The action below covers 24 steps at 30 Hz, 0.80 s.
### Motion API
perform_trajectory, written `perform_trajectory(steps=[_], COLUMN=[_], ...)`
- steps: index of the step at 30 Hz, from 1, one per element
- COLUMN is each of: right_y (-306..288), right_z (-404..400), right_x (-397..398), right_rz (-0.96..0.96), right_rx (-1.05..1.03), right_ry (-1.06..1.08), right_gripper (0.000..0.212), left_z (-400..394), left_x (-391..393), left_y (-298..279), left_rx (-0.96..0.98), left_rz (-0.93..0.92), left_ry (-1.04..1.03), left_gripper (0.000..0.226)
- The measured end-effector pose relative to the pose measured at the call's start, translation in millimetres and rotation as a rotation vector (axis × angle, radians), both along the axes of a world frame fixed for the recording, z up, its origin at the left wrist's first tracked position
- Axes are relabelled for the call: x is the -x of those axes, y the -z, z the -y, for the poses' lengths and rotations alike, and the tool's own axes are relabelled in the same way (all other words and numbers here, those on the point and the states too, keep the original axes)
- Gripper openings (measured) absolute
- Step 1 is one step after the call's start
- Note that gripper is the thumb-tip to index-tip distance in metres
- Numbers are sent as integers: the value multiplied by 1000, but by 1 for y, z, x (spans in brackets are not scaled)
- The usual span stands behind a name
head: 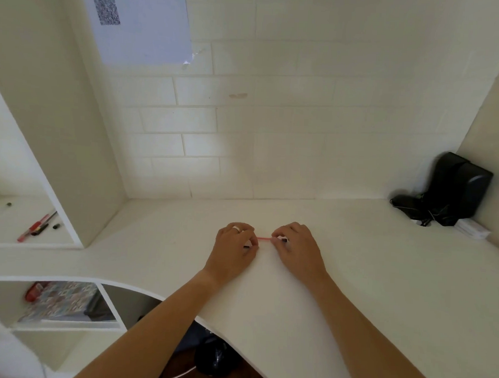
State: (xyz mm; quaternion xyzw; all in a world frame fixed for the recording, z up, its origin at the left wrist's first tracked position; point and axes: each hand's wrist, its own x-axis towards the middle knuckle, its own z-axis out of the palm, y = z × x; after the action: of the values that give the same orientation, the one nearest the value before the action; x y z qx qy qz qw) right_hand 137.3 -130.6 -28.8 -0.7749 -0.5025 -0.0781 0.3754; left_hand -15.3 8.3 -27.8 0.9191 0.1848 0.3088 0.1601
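A thin pink pen (265, 239) lies level just above the white desk (381, 278), held between both hands. My left hand (233, 246), with a ring on one finger, pinches its left end with curled fingers; a small dark part shows under that hand. My right hand (296, 245) pinches the right end, where a dark tip or cap peeks out between the fingers. Most of the pen is hidden by the fingers, and only a short pink stretch shows between the hands.
A black device with cables (452, 193) and a small white box (472, 228) sit in the desk's back right corner. Several pens (36, 226) lie on a shelf at left. A lower cubby holds a patterned book (63, 301). A paper sheet (141, 24) hangs on the tiled wall.
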Motion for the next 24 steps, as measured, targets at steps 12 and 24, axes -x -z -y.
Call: perform_trajectory(steps=[12, 24], right_y=[2, -5], right_z=[-2, 4], right_x=[-1, 10], right_rz=[109, 139], right_rx=[47, 74], right_ry=[-62, -16], right_gripper=[6, 5], left_z=[-1, 12], left_x=[-3, 7], left_y=[-1, -10], left_rx=[83, 42], left_rz=[-15, -37], left_ry=[55, 55], left_gripper=[12, 13])
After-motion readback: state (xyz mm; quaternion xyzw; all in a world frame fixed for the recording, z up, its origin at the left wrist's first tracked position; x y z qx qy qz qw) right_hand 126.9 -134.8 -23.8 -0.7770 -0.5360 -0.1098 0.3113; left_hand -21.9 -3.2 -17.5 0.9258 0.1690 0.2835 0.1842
